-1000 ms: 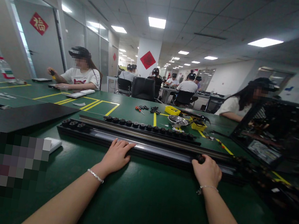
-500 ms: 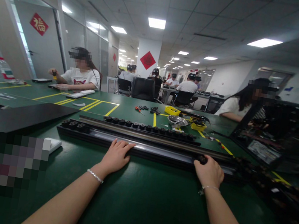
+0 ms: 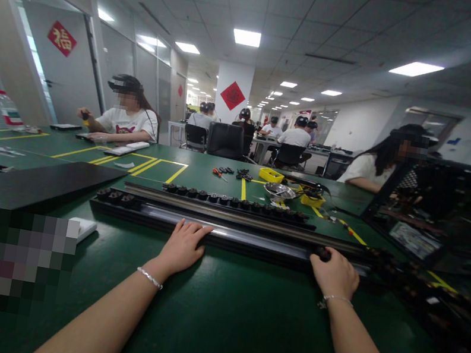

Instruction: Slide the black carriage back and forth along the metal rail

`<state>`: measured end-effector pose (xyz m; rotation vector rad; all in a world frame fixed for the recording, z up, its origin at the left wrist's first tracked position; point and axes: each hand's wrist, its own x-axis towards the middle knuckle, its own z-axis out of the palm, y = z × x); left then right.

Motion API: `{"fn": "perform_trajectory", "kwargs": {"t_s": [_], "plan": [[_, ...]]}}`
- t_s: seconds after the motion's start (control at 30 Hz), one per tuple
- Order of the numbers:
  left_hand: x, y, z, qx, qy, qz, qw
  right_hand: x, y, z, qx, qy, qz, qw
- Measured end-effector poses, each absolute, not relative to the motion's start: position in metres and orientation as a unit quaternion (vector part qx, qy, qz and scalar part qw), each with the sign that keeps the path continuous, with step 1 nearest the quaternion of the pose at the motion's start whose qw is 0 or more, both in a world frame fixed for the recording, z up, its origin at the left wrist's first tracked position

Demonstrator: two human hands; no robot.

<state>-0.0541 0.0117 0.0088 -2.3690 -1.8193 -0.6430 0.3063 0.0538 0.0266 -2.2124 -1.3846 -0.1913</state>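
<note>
A long black rail (image 3: 252, 241) with a silvery channel lies across the green table (image 3: 232, 327) in front of me. My left hand (image 3: 182, 246) rests flat on its near edge, fingers spread. My right hand (image 3: 335, 273) is closed around a small black roller (image 3: 322, 253) sitting in the rail's channel, toward its right end. A second dark rail (image 3: 231, 204) with a row of several black rollers lies just behind the first. More black rollers (image 3: 117, 196) sit at the near rail's left end.
A black panel (image 3: 30, 185) and a white box (image 3: 83, 227) lie at left. A dark open frame (image 3: 446, 215) stands at right. Yellow bins (image 3: 272, 175), a metal bowl (image 3: 280, 191) and hand tools (image 3: 229, 171) sit mid-table. People work at the far side.
My right hand has slid to the right along the rail with the black roller. My left hand has stayed where it was.
</note>
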Motion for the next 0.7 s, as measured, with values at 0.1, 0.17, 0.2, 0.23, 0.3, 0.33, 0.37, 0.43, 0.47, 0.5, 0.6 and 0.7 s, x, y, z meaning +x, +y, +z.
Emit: {"fn": "perform_trajectory", "kwargs": {"t_s": [0.1,0.17,0.2,0.23,0.3,0.33,0.37,0.43,0.47,0.5,0.6,0.7], "plan": [[-0.0538,0.0116,0.009,-0.775,-0.595,-0.209,0.044,0.3056,0.0538,0.0268,-0.815,-0.513,-0.07,0.259],[-0.0536,0.0118,0.0088,-0.775,-0.595,-0.209,0.046,0.3052,0.0536,0.0269,-0.816,-0.513,-0.067,0.259],[-0.0535,0.0119,0.0087,-0.775,-0.595,-0.209,0.047,0.3051,0.0535,0.0271,-0.816,-0.512,-0.065,0.26],[-0.0535,0.0121,0.0086,-0.774,-0.595,-0.209,0.048,0.3052,0.0533,0.0272,-0.816,-0.512,-0.063,0.26],[-0.0536,0.0123,0.0083,-0.775,-0.594,-0.209,0.051,0.3058,0.053,0.0274,-0.817,-0.511,-0.06,0.261],[-0.0537,0.0123,0.0082,-0.775,-0.594,-0.209,0.052,0.3061,0.053,0.0275,-0.817,-0.511,-0.059,0.261],[-0.0539,0.0124,0.0081,-0.776,-0.593,-0.209,0.052,0.3065,0.0532,0.0275,-0.817,-0.511,-0.058,0.261],[-0.0541,0.0126,0.008,-0.775,-0.594,-0.208,0.052,0.3072,0.0537,0.0275,-0.817,-0.511,-0.056,0.261],[-0.0542,0.0126,0.0081,-0.775,-0.595,-0.208,0.051,0.3074,0.0541,0.0273,-0.817,-0.511,-0.055,0.26],[-0.0542,0.0126,0.0081,-0.774,-0.596,-0.207,0.05,0.3076,0.0544,0.0272,-0.818,-0.511,-0.054,0.26],[-0.0538,0.0123,0.0085,-0.774,-0.597,-0.206,0.048,0.3081,0.0549,0.0269,-0.819,-0.509,-0.052,0.26],[-0.0534,0.012,0.0089,-0.774,-0.597,-0.205,0.048,0.3082,0.0542,0.0269,-0.817,-0.511,-0.053,0.262]]}}
